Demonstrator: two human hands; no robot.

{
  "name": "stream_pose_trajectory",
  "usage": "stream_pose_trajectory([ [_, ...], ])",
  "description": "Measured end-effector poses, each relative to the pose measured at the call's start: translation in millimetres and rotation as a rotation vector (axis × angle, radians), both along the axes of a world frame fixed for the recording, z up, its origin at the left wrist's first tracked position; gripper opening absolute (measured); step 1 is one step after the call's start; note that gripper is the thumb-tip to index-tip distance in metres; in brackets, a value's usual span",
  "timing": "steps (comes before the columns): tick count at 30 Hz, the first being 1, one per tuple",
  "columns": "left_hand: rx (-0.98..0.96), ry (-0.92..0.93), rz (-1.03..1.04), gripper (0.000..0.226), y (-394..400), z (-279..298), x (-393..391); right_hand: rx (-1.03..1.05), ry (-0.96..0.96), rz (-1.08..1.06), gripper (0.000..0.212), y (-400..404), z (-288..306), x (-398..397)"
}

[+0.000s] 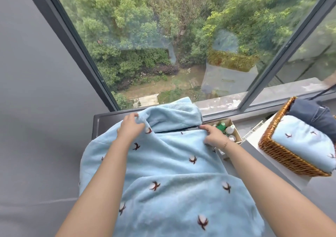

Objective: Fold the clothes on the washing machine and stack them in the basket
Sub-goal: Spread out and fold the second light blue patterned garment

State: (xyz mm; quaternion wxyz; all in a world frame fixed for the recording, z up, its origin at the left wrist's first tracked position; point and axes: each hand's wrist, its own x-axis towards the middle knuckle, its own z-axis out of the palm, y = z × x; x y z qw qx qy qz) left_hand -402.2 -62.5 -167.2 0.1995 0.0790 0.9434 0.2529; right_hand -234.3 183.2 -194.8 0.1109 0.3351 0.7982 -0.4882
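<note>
**Hooded fleece being squared up, basket already partly filled**

A large light-blue fleece garment with a dark cotton-flower print [171,173] fills the lower centre of the frame, spread over the dark-edged top of the washing machine [104,121], which shows only as a strip at centre left. The garment's hood lies at its far end, below the window. It is laid out and not yet folded into a compact stack, so most of the work on this piece appears to lie ahead.

At the right edge sits the brown woven wicker basket [272,145] on a pale surface. It already holds a folded light-blue fleece piece with the same print [301,144] and, behind that, a folded dark navy garment [312,113]. At least two items look done; whether more clothes wait under the spread garment cannot be told.

Between garment and basket, a small open cardboard box of bottles [229,129] stands at centre right.

The left hand [130,127] pinches the fabric at the base of the hood, fingers curled on it. The right hand [213,135] grips the fleece edge on the opposite side, fingers bent into the cloth.
</note>
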Motion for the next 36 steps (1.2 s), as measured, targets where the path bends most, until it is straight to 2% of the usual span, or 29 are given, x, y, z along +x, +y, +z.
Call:
stream_pose_trajectory([
  [2, -0.166, -0.044, -0.034, 0.064, 10, -11, -9, 0.058, -0.091, 0.078, 0.061, 3, -8, -4],
  [4, -0.285, -0.015, -0.021, 0.071, 12, -21, -13, 0.078, -0.099, 0.087, 0.059, 8, -16, -4],
  [6, -0.322, 0.09, -0.048, 0.059, 15, -26, -16, 0.123, -0.1, 0.081, 0.054, 14, -19, -4],
  [8, -0.217, 0.156, -0.101, 0.034, 16, -21, -12, 0.219, -0.109, 0.122, 0.034, 19, -20, -2],
  [10, -0.05, 0.164, -0.122, 0.022, 7, -9, -5, 0.364, -0.108, 0.174, 0.013, 20, -15, 3],
  [12, 0.146, 0.172, -0.129, 0.025, -10, 10, 5, 0.479, -0.058, 0.124, 0.016, 20, -10, 16],
  [15, 0.433, 0.06, -0.109, 0.03, -49, 45, 27, 0.541, 0.172, 0.021, 0.031, 17, 3, 51],
  [18, 0.518, -0.054, -0.1, 0.031, -92, 77, 64, 0.792, 0.47, -0.015, 0.034, -9, 18, 104],
  [20, 0.536, -0.14, -0.103, 0.038, -115, 88, 94, 0.873, 0.557, -0.034, 0.024, -30, 16, 137],
  [22, 0.423, -0.257, -0.116, 0.044, -132, 82, 119, 0.861, 0.486, -0.07, 0.019, -44, -4, 157],
  [25, 0.187, -0.401, -0.197, 0.035, -150, 60, 155, 0.779, 0.282, -0.087, 0.022, -58, -36, 178],
  [27, 0.174, -0.365, -0.205, 0.027, -156, 52, 170, 0.777, 0.286, -0.13, 0.022, -60, -31, 180],
  [30, 0.265, -0.277, -0.151, 0.018, -158, 59, 176, 0.849, 0.375, -0.236, 0.031, -59, -12, 183],
  [31, 0.283, -0.278, -0.176, 0.02, -158, 62, 175, 0.854, 0.336, -0.236, 0.034, -58, -11, 183],
  [33, 0.254, -0.352, -0.267, 0.029, -162, 67, 180, 0.799, 0.128, -0.157, 0.029, -57, -16, 186],
  [35, 0.138, -0.485, -0.333, 0.044, -168, 64, 184, 0.611, -0.107, -0.106, 0.025, -58, -20, 187],
  [36, 0.072, -0.538, -0.36, 0.054, -174, 61, 185, 0.554, -0.119, -0.141, 0.026, -62, -15, 185],
])
